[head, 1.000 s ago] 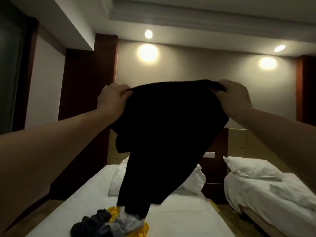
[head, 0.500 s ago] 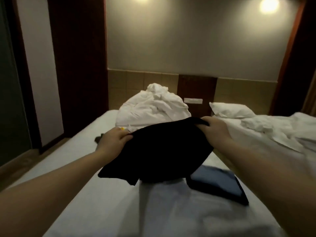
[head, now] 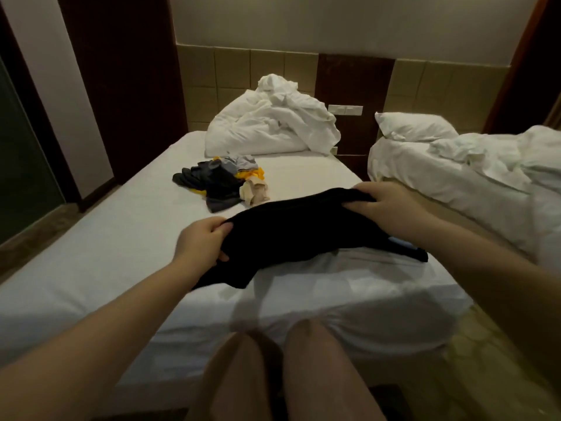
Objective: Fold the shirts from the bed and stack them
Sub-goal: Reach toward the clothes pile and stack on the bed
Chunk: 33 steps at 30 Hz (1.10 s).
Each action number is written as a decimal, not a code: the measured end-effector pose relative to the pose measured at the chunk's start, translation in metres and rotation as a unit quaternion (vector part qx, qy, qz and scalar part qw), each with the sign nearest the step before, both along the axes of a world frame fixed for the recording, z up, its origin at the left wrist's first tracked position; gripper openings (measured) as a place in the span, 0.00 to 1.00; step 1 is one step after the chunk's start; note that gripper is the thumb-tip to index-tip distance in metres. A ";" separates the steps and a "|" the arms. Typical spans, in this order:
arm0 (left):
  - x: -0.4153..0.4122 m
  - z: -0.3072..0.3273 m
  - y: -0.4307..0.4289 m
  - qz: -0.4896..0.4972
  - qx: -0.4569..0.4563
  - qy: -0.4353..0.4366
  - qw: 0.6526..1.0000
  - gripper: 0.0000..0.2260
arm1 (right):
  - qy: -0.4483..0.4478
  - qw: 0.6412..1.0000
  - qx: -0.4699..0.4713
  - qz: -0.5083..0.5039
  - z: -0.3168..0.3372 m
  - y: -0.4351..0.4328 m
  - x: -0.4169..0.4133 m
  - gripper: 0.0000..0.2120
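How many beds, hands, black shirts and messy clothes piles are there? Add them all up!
Beds with white sheets: 2, near bed and far bed
Bare hands: 2, left hand and right hand, both gripping the shirt
Black cloth shirt: 1
Messy pile of dark, grey and yellow clothes: 1
Total: 6

You have one view only, from the wide-angle camera on your head. It stands at the foot edge of the bed [head: 106, 244] and faces forward and down along it to the head edge. It is near: your knees [head: 306, 338] and forearms [head: 127, 314] fill the bottom. The second bed [head: 455, 183] shows at the right.
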<state>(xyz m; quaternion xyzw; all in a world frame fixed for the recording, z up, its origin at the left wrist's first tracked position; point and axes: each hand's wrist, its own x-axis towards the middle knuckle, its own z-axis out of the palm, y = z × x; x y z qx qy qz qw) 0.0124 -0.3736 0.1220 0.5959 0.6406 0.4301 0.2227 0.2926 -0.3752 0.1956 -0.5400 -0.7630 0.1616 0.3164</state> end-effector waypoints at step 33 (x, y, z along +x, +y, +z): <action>0.051 -0.059 -0.062 -0.189 0.082 0.220 0.953 0.08 | -0.125 0.988 -0.080 0.035 -0.100 -0.105 0.007 0.07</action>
